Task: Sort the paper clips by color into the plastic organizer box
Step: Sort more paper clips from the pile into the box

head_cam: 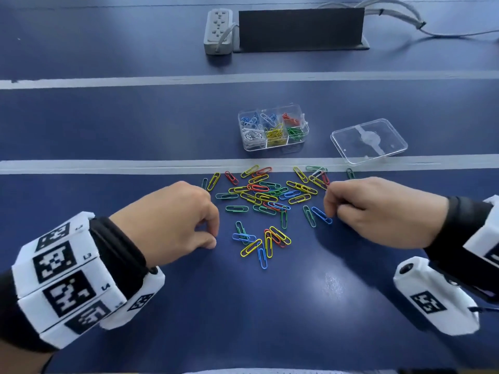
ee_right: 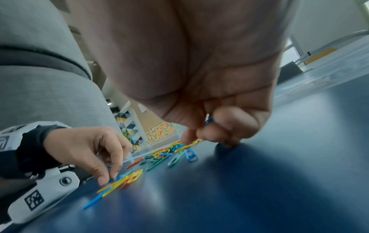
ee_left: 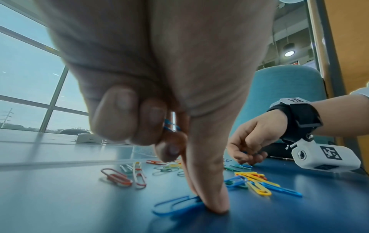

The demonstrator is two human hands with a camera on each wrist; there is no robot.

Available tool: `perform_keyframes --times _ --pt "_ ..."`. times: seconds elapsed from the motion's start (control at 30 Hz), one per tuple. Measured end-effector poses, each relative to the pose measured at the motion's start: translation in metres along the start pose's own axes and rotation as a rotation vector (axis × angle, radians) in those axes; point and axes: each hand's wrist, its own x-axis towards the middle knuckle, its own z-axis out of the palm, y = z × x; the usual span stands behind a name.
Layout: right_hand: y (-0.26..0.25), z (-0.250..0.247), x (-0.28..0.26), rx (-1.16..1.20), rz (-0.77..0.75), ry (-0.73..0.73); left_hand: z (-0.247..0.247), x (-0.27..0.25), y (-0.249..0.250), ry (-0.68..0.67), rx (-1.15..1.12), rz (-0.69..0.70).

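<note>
Sorting scene: a person's two hands work over loose paper clips on a dark blue bench (head_cam: 108, 125).
Left hand: the left hand (head_cam: 172, 217) is lowered at the left edge of the pile, fingers curled.
Left fingers: in the left wrist view the thumb and forefinger tips (ee_left: 215, 203) are pressed together onto one end of a blue paper clip (ee_left: 175, 205) lying flat on the bench; the other curled fingers hold more blue clips (ee_left: 170, 125) against the palm.
Right hand: the right hand (head_cam: 378, 209) sits at the right edge of the pile, knuckles up.
Right fingers: curled tight in the right wrist view, with a bit of blue clip (ee_right: 208, 121) pinched between them and a trace of red deeper in the fist; how many clips it holds cannot be told.
Loose clips: the pile of paper clips (head_cam: 267, 201), yellow, green, red, blue and white mixed, lies between the two hands, just in front of a pale tape line (head_cam: 108, 166).
Organizer box: the clear plastic organizer box (head_cam: 273, 127) stands open beyond the tape line, its compartments holding blue, white, yellow, red and green clips, each colour apart.
Lid: the clear lid (head_cam: 368, 140) lies flat to the right of the box, not touching it.
Far edge: a grey power strip (head_cam: 218, 31) sits beside a black upright panel (head_cam: 301, 29).
</note>
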Motion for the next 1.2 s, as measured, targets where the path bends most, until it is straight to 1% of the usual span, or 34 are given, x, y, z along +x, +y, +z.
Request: perform_keyframes --times 0.13,0.23,0.33,0.43,0.5,0.53,0.57,0.6,0.67,0.7,0.73,0.8,0.87,0.97,1.0,1.03,1.07,1.13,1.17,1.2 --pt "-0.004 0.008 0.003 -0.180 -0.015 0.080 0.002 -0.001 0.000 -0.026 0.007 -0.019" --pt "-0.010 0.006 0.004 -0.244 -0.022 0.075 0.000 -0.004 -0.002 -0.025 -0.013 -0.019" --pt "-0.015 0.005 0.004 -0.257 -0.016 0.048 -0.002 -0.009 -0.007 -0.023 -0.015 -0.053" --pt "-0.015 0.006 0.006 -0.247 0.019 0.036 -0.002 -0.013 -0.009 -0.023 0.000 -0.057" --pt "-0.015 0.003 0.008 -0.197 0.057 0.041 -0.002 -0.013 -0.009 -0.038 0.003 -0.057" --pt "-0.014 0.000 0.010 -0.120 0.093 0.015 -0.001 -0.014 -0.009 -0.045 -0.002 -0.058" --pt "-0.015 -0.003 0.011 0.027 0.130 -0.042 -0.001 -0.014 -0.009 -0.047 -0.008 -0.060" --pt "-0.015 -0.006 0.013 0.242 0.150 -0.114 -0.001 -0.014 -0.008 -0.045 -0.017 -0.060" --pt "-0.010 -0.013 0.016 0.717 0.183 -0.200 -0.001 -0.013 -0.007 -0.050 -0.055 -0.079" --pt "-0.007 -0.016 0.017 0.894 0.197 -0.222 -0.002 -0.012 -0.008 -0.051 -0.068 -0.087" --pt "-0.003 -0.018 0.017 1.005 0.203 -0.216 -0.002 -0.011 -0.008 -0.049 -0.068 -0.087" --pt "0.006 -0.022 0.019 1.113 0.210 -0.178 -0.002 -0.011 -0.009 -0.055 -0.062 -0.087" --pt "0.014 -0.024 0.020 1.138 0.222 -0.147 -0.003 -0.011 -0.008 -0.048 -0.064 -0.088" --pt "0.019 -0.029 0.021 1.182 0.256 -0.122 -0.004 -0.011 -0.009 -0.017 -0.226 -0.072" --pt "0.021 -0.031 0.021 1.183 0.267 -0.098 -0.004 -0.009 -0.009 -0.025 -0.303 -0.057" --pt "0.023 -0.032 0.021 1.133 0.264 -0.065 -0.004 -0.008 -0.007 -0.054 -0.391 -0.046" --pt "0.024 -0.032 0.021 1.006 0.249 -0.029 -0.005 -0.005 -0.004 -0.100 -0.499 -0.053" --pt "0.021 -0.031 0.021 0.558 0.194 0.006 -0.006 -0.001 0.002 -0.173 -0.721 -0.068" --pt "0.019 -0.030 0.022 0.332 0.161 0.020 -0.006 0.001 0.004 -0.197 -0.772 -0.069" --pt "0.018 -0.029 0.024 0.155 0.124 0.042 -0.004 0.004 0.006 -0.195 -0.772 -0.062"
